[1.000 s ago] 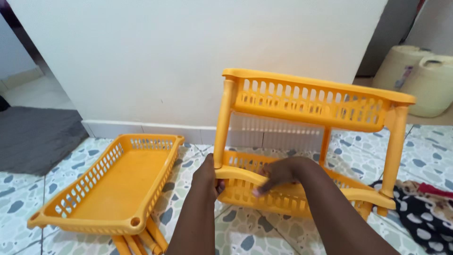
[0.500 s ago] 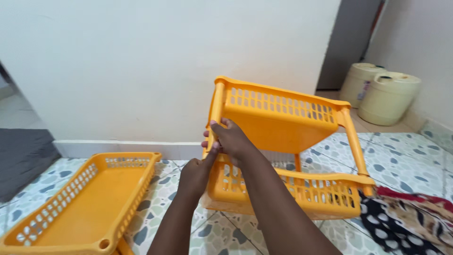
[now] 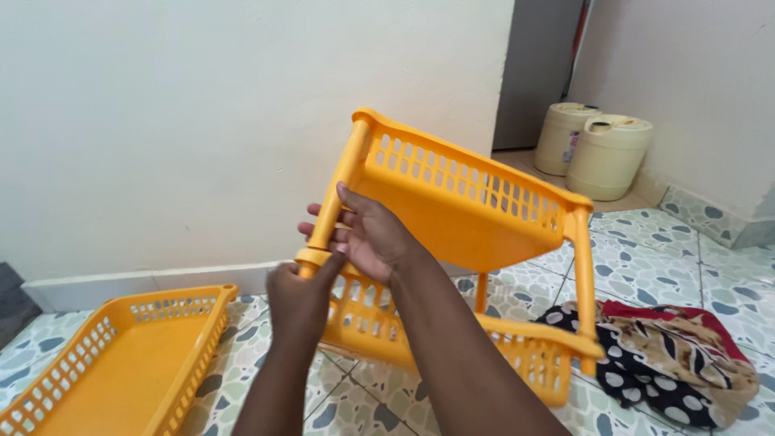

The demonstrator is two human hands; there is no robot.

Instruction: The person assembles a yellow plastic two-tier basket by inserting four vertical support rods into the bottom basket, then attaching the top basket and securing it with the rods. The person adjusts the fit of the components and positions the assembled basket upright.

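Orange two-tier rack tilts off the floor: left hand clamps the post joint while right hand wraps the post, steadying it.

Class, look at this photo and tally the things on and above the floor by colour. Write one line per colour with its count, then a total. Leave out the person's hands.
Orange: 2, the two-tier rack and the loose tray
Cream: 2, both jerrycans
Patterned, many colours: 1, the cloth
Total: 5
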